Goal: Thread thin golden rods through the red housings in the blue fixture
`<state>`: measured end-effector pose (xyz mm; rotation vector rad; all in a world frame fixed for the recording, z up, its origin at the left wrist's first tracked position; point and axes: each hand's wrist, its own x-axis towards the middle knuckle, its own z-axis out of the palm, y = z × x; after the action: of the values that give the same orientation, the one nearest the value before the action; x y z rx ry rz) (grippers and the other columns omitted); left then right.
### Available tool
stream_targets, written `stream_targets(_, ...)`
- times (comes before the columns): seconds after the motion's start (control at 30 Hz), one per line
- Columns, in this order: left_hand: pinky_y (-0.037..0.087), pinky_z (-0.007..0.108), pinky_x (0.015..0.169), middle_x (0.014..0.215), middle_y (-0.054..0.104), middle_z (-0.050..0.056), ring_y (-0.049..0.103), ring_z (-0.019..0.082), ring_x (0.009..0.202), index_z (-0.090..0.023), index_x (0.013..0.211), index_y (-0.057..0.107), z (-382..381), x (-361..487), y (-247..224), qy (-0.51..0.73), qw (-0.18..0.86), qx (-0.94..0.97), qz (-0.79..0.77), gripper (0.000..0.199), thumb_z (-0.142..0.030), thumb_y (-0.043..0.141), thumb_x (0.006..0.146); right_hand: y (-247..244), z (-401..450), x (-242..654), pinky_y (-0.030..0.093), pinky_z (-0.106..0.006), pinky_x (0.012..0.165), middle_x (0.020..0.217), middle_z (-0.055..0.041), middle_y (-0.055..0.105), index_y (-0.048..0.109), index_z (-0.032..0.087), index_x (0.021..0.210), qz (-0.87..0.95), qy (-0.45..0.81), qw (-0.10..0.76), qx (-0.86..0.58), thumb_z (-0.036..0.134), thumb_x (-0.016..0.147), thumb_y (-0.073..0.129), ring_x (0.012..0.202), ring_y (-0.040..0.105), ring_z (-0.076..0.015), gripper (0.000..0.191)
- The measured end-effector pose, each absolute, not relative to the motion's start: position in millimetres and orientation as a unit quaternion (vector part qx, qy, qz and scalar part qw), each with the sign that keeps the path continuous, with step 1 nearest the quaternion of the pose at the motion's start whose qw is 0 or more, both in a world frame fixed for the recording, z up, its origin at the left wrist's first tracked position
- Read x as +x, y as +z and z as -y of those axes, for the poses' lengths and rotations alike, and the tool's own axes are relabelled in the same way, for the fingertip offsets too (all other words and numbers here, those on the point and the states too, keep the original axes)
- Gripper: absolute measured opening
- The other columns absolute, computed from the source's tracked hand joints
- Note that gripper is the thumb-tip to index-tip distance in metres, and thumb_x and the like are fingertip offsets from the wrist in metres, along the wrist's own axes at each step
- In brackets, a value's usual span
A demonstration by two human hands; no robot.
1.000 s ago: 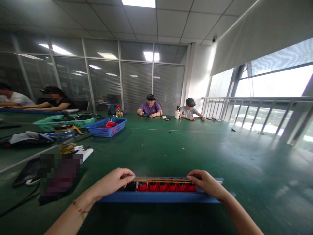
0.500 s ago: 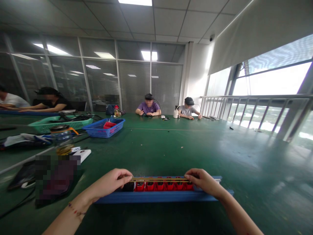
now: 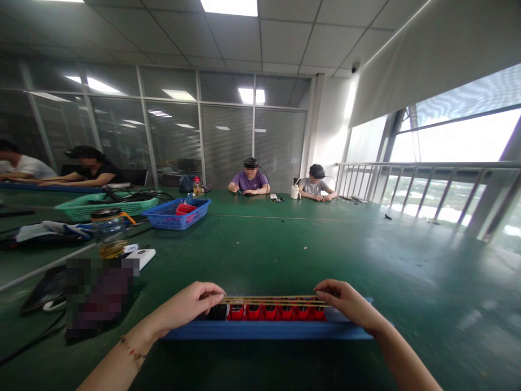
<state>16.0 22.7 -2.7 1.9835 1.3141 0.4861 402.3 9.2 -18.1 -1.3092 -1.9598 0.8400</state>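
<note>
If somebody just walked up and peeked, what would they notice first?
Probably the bright red pieces, lined up in the long blue tray close in front. Just above them, thin yellow strips stretch from the left hand to the right hand. Farther off to the left, a blue basket sits on the big green table.

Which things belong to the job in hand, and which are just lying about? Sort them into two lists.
Apparently in the job:
thin yellow strips
red cups
blue tray

Apparently just lying about:
blue basket
green basket
lidded glass jar
flat white device
</note>
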Motion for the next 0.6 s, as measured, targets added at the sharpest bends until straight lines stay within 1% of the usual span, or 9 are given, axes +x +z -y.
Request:
stream_targets(0.13, 0.037, 0.021, 0.056, 0.072, 0.056, 0.001, 0.049, 0.013, 0.064, -0.017, 0.1, 0.058, -22, 16, -1, 0.195, 0.362, 0.767, -0.493, 0.049, -0.056, 0.041, 0.076, -12, -9, 412, 0.044, -0.028, 0.075, 0.088, -0.0052, 0.06, 0.065, 0.021, 0.094, 0.793, 0.182, 0.297, -0.5, 0.043, 0.081, 0.047, 0.082, 0.056, -0.0186, 0.031)
stream_targets(0.27, 0.038, 0.021, 0.057, 0.075, 0.056, 0.001, 0.05, 0.013, 0.066, -0.017, 0.1, 0.058, -23, 14, -2, 0.194, 0.366, 0.771, -0.484, 0.048, -0.055, 0.041, 0.077, -6, -13, 417, 0.042, -0.03, 0.074, 0.085, -0.0063, 0.06, 0.067, 0.025, 0.092, 0.824, 0.061, 0.253, -0.503, 0.041, 0.082, 0.044, 0.081, 0.054, -0.0202, 0.029)
stream_targets(0.4, 0.038, 0.022, 0.059, 0.066, 0.053, -0.002, 0.051, 0.014, 0.065, -0.019, 0.114, 0.047, -26, 11, -7, 0.201, 0.366, 0.767, -0.488, 0.05, -0.053, 0.042, 0.077, -5, -23, 427, 0.04, -0.034, 0.076, 0.089, -0.0061, 0.063, 0.067, 0.027, 0.091, 0.821, -0.031, 0.242, -0.517, 0.038, 0.084, 0.044, 0.084, 0.053, -0.0226, 0.027)
stream_targets(0.53, 0.037, 0.021, 0.059, 0.065, 0.051, -0.005, 0.049, 0.013, 0.064, -0.02, 0.125, 0.031, -25, 9, -10, 0.214, 0.379, 0.755, -0.49, 0.06, -0.053, 0.043, 0.077, -7, -37, 437, 0.039, -0.033, 0.077, 0.09, -0.005, 0.065, 0.067, 0.027, 0.091, 0.819, -0.06, 0.24, -0.517, 0.034, 0.085, 0.043, 0.084, 0.054, -0.022, 0.026)
stream_targets(0.6, 0.037, 0.021, 0.058, 0.066, 0.05, -0.005, 0.049, 0.013, 0.065, -0.021, 0.126, 0.027, -25, 8, -10, 0.221, 0.375, 0.753, -0.494, 0.062, -0.054, 0.044, 0.076, -10, -44, 438, 0.04, -0.031, 0.077, 0.088, -0.0043, 0.066, 0.067, 0.026, 0.09, 0.826, -0.045, 0.227, -0.513, 0.032, 0.084, 0.043, 0.083, 0.056, -0.0211, 0.025)
